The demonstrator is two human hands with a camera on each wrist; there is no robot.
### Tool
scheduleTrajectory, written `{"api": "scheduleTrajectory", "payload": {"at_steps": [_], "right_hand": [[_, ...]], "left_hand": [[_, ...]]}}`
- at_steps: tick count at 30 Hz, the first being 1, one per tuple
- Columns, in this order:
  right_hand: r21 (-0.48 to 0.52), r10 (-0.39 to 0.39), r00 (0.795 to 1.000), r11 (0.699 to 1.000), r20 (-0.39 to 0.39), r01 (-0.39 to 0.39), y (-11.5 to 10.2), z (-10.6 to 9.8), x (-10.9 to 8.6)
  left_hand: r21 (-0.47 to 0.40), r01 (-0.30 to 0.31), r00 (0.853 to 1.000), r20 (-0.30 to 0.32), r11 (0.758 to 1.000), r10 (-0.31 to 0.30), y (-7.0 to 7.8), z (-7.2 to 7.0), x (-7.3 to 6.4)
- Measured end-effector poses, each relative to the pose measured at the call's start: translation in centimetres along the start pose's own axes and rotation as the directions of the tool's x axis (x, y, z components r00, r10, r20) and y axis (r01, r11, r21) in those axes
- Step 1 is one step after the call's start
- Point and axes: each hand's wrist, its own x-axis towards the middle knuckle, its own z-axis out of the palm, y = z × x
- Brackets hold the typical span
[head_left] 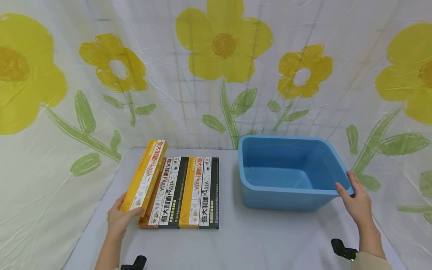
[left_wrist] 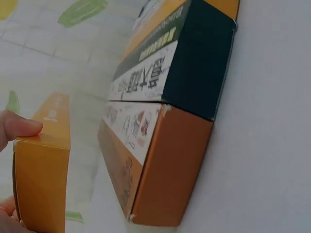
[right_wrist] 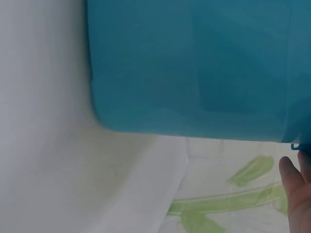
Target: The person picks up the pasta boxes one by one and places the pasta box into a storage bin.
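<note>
My left hand (head_left: pixel 118 219) holds a yellow pasta box (head_left: pixel 144 180) near its lower end, thumb on top and fingers beneath. That box is tilted, raised above the left side of a row of pasta boxes. In the left wrist view the yellow box (left_wrist: pixel 41 179) stands apart from the brown box (left_wrist: pixel 170 170). At the right, my right hand (head_left: pixel 358 200) grips the right front corner of a blue plastic bin (head_left: pixel 283 199), thumb over the rim. The bin is upright with nothing inside. In the right wrist view its side wall (right_wrist: pixel 194 73) fills the upper part.
In the row lie a brown box (head_left: pixel 156 212), a black-and-white box (head_left: pixel 173 202), another yellow box (head_left: pixel 189 191) and another black-and-white one (head_left: pixel 215 191), side by side on the white table (head_left: pixel 233 240). Behind hangs a curtain (head_left: pixel 162 112) with yellow flowers.
</note>
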Motion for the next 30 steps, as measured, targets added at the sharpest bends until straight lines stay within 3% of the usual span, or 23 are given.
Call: {"api": "scheduleTrajectory", "payload": {"at_steps": [11, 19, 24, 30], "right_hand": [[0.010, 0.025, 1.000, 1.000, 0.002, -0.025, -0.4, 0.2, 0.1], [0.026, 0.057, 0.998, 0.998, 0.005, -0.057, -0.2, 0.1, 0.1], [0.041, 0.058, 0.998, 0.997, -0.005, -0.058, -0.1, 0.2, 0.1], [0.051, 0.061, 0.998, 0.997, -0.009, -0.060, -0.1, 0.2, 0.1]], "left_hand": [[-0.035, -0.043, 0.993, 0.111, 0.998, 0.046, 3.6, 1.7, -1.9], [-0.025, -0.094, 0.978, 0.187, 0.995, 0.097, 5.9, 3.5, -2.8], [-0.062, -0.133, 0.959, 0.245, 0.989, 0.144, 7.3, 4.5, -3.5], [-0.109, -0.209, 0.916, 0.326, 0.972, 0.234, 9.1, 5.7, -4.5]]}}
